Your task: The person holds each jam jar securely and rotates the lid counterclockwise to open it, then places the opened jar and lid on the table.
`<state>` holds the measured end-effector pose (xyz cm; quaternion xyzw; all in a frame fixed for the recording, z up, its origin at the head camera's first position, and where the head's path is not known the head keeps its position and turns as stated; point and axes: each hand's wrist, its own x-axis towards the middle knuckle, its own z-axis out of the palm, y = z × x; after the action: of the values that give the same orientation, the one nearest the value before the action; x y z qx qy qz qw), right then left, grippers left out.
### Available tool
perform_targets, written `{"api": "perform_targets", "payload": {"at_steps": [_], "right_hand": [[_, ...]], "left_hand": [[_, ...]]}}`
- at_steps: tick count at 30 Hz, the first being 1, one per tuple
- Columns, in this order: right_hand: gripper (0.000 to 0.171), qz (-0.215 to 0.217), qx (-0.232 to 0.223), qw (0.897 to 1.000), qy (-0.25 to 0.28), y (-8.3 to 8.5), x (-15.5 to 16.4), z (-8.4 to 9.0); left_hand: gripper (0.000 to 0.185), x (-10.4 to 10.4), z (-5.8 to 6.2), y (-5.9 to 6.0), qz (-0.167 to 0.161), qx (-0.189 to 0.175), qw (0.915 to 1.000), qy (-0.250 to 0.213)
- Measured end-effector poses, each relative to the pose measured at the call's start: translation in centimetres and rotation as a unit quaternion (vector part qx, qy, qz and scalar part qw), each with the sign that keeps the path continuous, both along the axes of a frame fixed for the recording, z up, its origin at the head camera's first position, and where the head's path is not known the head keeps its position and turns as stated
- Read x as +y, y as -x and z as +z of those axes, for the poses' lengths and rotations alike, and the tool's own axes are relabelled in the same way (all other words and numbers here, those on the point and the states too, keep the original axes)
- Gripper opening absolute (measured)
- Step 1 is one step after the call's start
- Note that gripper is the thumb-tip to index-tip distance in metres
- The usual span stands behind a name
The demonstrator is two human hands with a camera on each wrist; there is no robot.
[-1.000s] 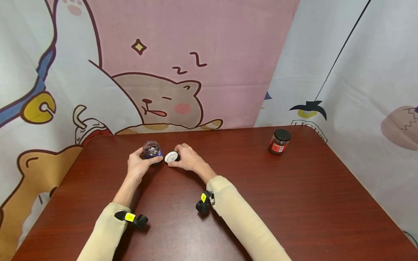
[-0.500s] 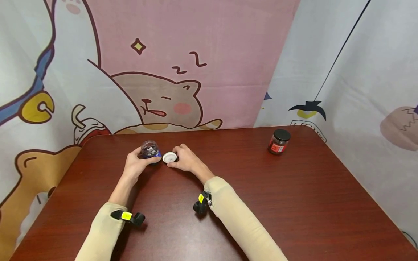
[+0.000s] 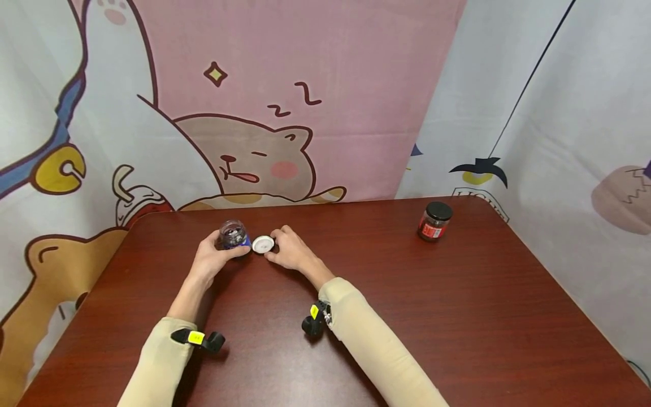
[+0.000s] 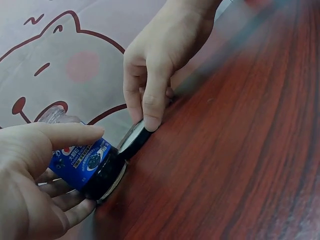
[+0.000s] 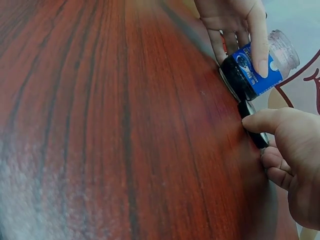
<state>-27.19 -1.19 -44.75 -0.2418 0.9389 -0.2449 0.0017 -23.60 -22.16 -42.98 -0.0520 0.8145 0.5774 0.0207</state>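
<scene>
Head view has two cream sleeves nearest, the left sleeve [image 3: 163,353] and the right sleeve [image 3: 376,339], reaching over a red-brown wooden table [image 3: 351,249]. Beyond them, the left hand [image 3: 211,255] is curled partway round a blue-labelled jar [image 3: 235,236], thumb across its front and fingers behind. The jar is uncapped, stands on the wood and shows something dark inside. Just to its right, the right hand [image 3: 291,249] has thumb and fingers drawn nearly together on the rim of a black lid [image 3: 263,245], whose white inner face is turned up. The left wrist view puts the lid low at the tabletop, its edge by the jar's base; whether they touch or merely overlap, I cannot tell.

With the mouth uncovered, a spill looks like the main hazard: a knock from the right hand, or the lid nudged against the base, could tip the jar if the left hand's hold loosened. The lid is pinched only by its edge, so a slip could let it drop or skid, and its lining could pick up dirt if it flipped.

Farther off to the right, a red-labelled jar [image 3: 434,223] stands capped, seemingly too distant to be bumped. A cloth backdrop [image 3: 366,85] with a sleeping cartoon bear [image 3: 254,155] hangs behind the table.
</scene>
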Motion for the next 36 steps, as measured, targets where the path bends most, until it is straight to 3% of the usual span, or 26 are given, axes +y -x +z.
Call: {"api": "perform_targets", "payload": {"at_steps": [9,18,30,36], "right_hand": [[0.049,-0.003,-0.006,1.0,0.027,0.0,0.2,-0.1],[0.052,0.002,-0.023,0.999,0.048,-0.2,0.5,0.5],[0.061,0.01,-0.04,0.993,0.106,-0.5,2.3,1.9],[0.062,0.02,-0.036,0.991,0.124,-0.7,3.1,3.1]], "left_hand": [[0.077,0.1,0.1,0.0,-0.008,0.038,0.9991,0.016],[0.087,0.3,0.6,-0.3,0.006,0.069,0.9969,0.036],[0.087,0.7,2.0,-0.8,0.013,0.095,0.9954,-0.003],[0.081,1.1,2.7,-1.1,0.028,0.128,0.9913,-0.005]]}}
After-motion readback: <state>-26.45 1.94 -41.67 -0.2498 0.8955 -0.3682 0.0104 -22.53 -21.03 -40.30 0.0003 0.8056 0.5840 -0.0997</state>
